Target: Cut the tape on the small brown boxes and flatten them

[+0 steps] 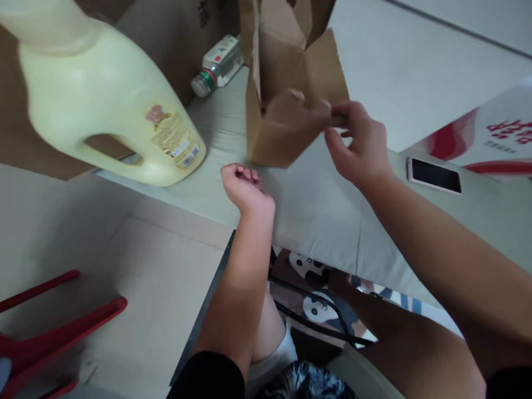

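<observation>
An open brown cardboard box (274, 141) stands on the covered table, its flaps raised and its mouth facing up. Thumb and fingers of my right hand (359, 147) pinch the edge of its near flap at the right corner. Just in front of the box, my left hand (247, 188) is curled into a loose fist with nothing showing in it; it looks apart from the box. Whatever may lie deep inside the box is hidden by the flaps.
A large pale yellow jug (124, 94) stands at the left, beside a small clear bottle (224, 60) lying on its side. To the right lie a phone (434, 175) and a white-and-red carton (477, 136). Red plastic furniture (62, 332) is on the floor, lower left.
</observation>
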Tool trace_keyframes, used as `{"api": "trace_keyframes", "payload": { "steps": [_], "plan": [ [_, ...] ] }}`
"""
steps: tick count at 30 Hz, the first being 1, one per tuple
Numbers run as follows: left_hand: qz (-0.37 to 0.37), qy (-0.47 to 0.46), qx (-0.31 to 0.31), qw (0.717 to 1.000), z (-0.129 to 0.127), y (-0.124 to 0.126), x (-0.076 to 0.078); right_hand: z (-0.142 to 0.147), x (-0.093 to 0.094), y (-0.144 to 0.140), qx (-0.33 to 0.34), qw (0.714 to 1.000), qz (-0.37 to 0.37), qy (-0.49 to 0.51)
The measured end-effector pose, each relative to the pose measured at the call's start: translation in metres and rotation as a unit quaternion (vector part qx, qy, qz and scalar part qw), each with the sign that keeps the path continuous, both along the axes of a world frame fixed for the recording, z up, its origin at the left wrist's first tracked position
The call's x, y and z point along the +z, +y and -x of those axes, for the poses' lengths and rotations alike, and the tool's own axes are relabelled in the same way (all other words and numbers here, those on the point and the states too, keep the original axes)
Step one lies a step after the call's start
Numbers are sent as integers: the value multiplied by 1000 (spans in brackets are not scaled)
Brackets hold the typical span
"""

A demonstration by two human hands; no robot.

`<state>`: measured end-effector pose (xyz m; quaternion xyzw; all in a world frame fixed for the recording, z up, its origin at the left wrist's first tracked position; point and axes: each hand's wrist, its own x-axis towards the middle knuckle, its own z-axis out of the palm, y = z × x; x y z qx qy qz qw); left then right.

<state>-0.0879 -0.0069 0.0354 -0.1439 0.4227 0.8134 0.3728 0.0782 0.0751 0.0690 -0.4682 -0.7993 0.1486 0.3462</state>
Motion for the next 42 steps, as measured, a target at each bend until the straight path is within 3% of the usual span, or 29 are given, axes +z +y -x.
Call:
{"api": "trace_keyframes", "payload": {
  "steps": [5, 8, 10, 14, 20, 24, 28, 36, 42],
  "plan": [
    [-9, 105, -44, 993, -25, 11, -7, -116, -18, -69, -53, 976, -76, 197],
    [-42, 232, -94, 967, -45, 16, -15, -156, -27, -111, -106, 947, -104, 285],
    [-81, 332, -141, 929, -62, 16, -20, -170, -36, -131, -136, 930, -99, 326],
    [-178, 462, -212, 842, -99, 6, -28, -183, -55, -152, -114, 919, -22, 377],
    [-231, 551, -207, 775, -135, -9, -31, -207, -68, -159, -128, 923, 29, 362],
    [-195, 582, -231, 755, -133, -10, -39, -217, -70, -158, -84, 933, 22, 348],
    [-148, 598, -251, 746, -123, -8, -47, -214, -73, -155, -35, 923, -4, 382],
    [-183, 626, -257, 713, -117, -7, -44, -207, -74, -155, -86, 919, -23, 385],
    [-205, 706, -280, 617, -108, -2, -31, -205, -75, -153, -93, 921, -39, 376]
  ]
}}
